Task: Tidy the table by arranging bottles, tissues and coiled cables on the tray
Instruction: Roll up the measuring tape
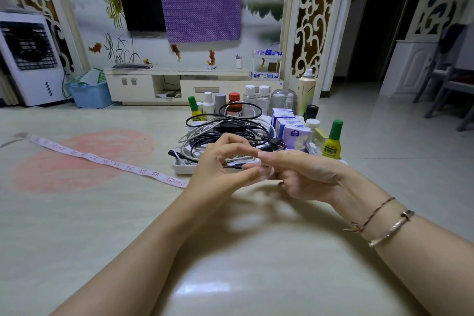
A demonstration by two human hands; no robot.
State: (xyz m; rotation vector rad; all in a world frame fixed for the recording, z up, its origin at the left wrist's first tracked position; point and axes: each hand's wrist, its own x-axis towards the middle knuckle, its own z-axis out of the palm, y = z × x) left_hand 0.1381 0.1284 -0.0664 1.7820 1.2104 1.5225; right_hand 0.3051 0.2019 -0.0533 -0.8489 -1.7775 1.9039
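Note:
A white tray (183,169) stands on the table just beyond my hands. A tangle of black and white coiled cables (230,128) fills its left half. Several bottles (250,97) stand along its back, and blue and purple tissue packs (297,136) sit on its right side. My left hand (218,169) is at the tray's front edge, its curled fingers and thumb pinching the end of a thin black cable (233,166). My right hand (302,174) reaches in from the right with its index finger straight, its fingertips meeting those of my left hand.
A yellow bottle with a green cap (333,143) stands at the tray's right end, and a tall spray bottle (306,90) stands behind it. A pink measuring tape (102,160) lies stretched across the table to the left. The table's right edge drops to the tiled floor.

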